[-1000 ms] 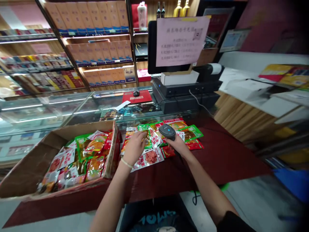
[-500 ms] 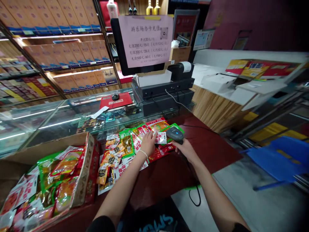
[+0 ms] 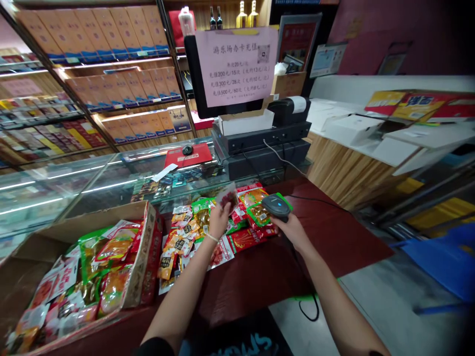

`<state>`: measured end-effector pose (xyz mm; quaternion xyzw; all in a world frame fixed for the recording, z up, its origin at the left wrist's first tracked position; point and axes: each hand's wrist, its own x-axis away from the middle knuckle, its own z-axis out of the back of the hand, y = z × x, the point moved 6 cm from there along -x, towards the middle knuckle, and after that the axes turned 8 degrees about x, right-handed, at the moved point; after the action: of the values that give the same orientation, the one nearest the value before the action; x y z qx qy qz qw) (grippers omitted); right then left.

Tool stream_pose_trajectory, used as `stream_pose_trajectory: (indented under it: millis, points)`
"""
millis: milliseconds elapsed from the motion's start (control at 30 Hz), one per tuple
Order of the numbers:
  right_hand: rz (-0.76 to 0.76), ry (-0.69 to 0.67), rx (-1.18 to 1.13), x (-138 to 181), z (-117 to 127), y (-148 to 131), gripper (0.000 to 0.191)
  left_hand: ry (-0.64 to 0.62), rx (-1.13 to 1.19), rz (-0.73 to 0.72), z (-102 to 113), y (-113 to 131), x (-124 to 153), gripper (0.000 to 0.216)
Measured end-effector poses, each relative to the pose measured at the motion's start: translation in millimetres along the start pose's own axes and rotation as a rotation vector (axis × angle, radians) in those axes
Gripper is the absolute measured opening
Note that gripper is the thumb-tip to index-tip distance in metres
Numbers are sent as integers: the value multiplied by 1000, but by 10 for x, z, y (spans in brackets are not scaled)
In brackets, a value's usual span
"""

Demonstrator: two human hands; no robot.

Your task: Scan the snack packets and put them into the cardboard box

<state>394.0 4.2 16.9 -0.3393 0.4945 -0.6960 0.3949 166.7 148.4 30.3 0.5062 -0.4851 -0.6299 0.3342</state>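
My left hand (image 3: 219, 220) pinches a small clear-edged snack packet (image 3: 227, 196) with dark red contents, raised and tilted above the pile. In my right hand (image 3: 291, 230) is a dark barcode scanner (image 3: 276, 205) with a lit blue spot; its cord hangs down beside my forearm. Beneath the scanner lies a green snack packet (image 3: 259, 214). Small orange packets (image 3: 182, 244) and a red packet (image 3: 245, 239) are spread over the dark red counter (image 3: 256, 277). Some packets are hidden by my left hand.
An open cardboard box (image 3: 143, 257) of snack packets stands at the left. Behind the pile are a glass display case (image 3: 85, 180), a mouse (image 3: 187, 150) and a monitor (image 3: 193, 74) with a paper notice over it. A blue chair (image 3: 441, 262) is at the right.
My left hand, which lay on the pile, has lifted a snack packet and turned it upright. The scanner stays in my right hand. The whole view has shifted somewhat left.
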Motion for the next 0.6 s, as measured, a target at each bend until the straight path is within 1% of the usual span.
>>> stream_pose_trajectory:
  millis: [33,67,100,167,233,300,400,467,533,600]
  points:
    - [17,-16,2,-2,-32,-29,32,138,126,44,96,10,-3,28]
    - [28,-31,4,-1,-67,-57,33,234,269,76,166,16,2,33]
    - [35,-47,5,3,-106,-82,35,298,418,100,218,17,11,36]
    - [37,-75,6,20,-192,-122,36,359,660,151,310,1,39,38]
    - [35,-99,11,44,-286,-153,36,402,796,217,439,-48,101,35]
    - [49,-111,19,74,-381,-192,36,408,872,288,588,-121,190,36]
    - [85,-114,61,127,-548,-274,35,314,938,367,771,-240,340,38]
    - [105,-142,111,175,-710,-335,34,298,927,355,896,-325,440,35]
    - [123,-196,151,236,-910,-385,34,345,892,318,1015,-420,529,36]
    - [153,-235,188,296,-1100,-421,37,395,870,316,1085,-525,598,37]
